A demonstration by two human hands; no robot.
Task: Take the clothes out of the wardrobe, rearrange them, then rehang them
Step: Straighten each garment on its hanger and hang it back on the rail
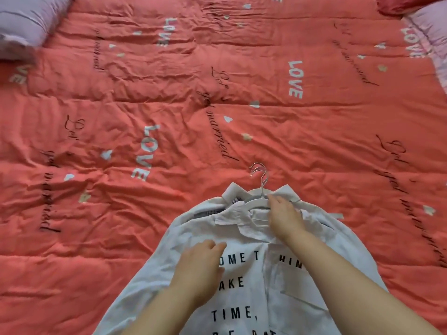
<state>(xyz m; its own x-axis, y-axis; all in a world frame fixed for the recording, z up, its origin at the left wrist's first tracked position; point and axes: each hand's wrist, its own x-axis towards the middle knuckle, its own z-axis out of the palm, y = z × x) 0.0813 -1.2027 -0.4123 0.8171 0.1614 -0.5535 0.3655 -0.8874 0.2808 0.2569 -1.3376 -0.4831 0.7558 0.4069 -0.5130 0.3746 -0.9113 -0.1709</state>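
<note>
**A:** ok so what's the layout? All I get is a huge coral quilt [217, 93] covering the whole bed, lilac pillows [21, 22] off at the far left and far right corners.

**B:** Yep, and at the near edge, middle-right, there's a stack of white shirts [254, 274] lying flat on it, top one with black lettering. They're on white hangers [256, 201], with several metal hooks [260, 172] bunched together and pointing to the far side. No wardrobe in shot.

**A:** So which step is this?

**B:** I'd say the rearranging bit: clothes are out, nothing rehung yet. My guess is the next move needs the top shirt or its hanger separated from the pile without dragging the others along, since the hooks overlap.

**A:** And the hands?

**B:** Left hand [200, 267] rests flat on the shirt front just left of the lettering, fingers loosely together, not gripping anything. Right hand [285, 216] is up at the collar, fingertips [274, 200] curled down onto the hanger's shoulder and collar edge. Whether it's properly pinching, can't tell.
</note>
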